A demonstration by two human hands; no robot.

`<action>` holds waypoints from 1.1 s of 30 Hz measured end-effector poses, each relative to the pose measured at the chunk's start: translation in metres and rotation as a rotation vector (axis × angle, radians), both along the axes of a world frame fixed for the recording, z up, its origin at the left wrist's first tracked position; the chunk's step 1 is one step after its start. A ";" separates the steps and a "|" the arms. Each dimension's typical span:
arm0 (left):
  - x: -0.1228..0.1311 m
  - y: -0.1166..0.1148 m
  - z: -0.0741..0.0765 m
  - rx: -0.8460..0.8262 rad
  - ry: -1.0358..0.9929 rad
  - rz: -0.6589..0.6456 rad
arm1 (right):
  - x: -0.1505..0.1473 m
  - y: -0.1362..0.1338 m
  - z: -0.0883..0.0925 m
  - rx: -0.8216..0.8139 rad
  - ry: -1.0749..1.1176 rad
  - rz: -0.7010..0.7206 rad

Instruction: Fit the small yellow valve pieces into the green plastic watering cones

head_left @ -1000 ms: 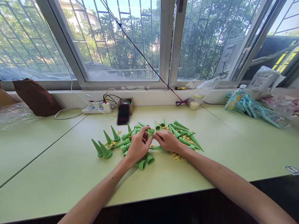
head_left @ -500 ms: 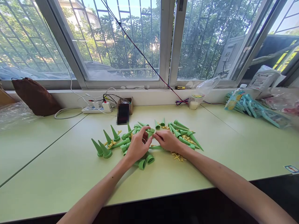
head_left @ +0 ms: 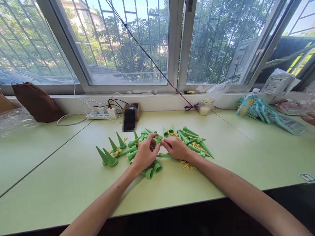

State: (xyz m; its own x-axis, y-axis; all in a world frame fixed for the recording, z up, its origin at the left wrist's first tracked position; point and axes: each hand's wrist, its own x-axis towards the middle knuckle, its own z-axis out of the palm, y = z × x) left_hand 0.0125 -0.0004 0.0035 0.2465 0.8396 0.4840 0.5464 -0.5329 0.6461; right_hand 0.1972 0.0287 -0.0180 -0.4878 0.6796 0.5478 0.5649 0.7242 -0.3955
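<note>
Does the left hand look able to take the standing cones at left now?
Probably not yet: the left hand seems occupied with another cone, although nothing appears to block the standing cones.

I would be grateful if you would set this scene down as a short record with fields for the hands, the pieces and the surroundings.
Left hand: holds a green cone, wide end up
Right hand: fingertips drawn together beside that cone; anything between them is too small to tell
Standing pieces: green cones at left, points up
Small pieces: yellow pieces by the right wrist, others among the cones
Surface: pale green table
Far left: brown bag
Far right: blue packets
</note>
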 end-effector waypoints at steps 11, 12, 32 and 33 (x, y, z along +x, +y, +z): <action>0.000 0.000 0.000 0.007 -0.001 -0.001 | 0.000 -0.001 0.002 0.005 0.003 0.001; 0.001 0.000 0.000 0.009 0.001 0.000 | 0.000 -0.001 0.002 0.005 0.002 0.000; -0.002 0.000 0.001 -0.029 0.087 -0.008 | 0.000 -0.001 0.002 -0.020 -0.036 -0.015; -0.002 0.000 0.001 -0.034 0.095 -0.014 | 0.000 -0.001 0.002 -0.020 -0.038 -0.014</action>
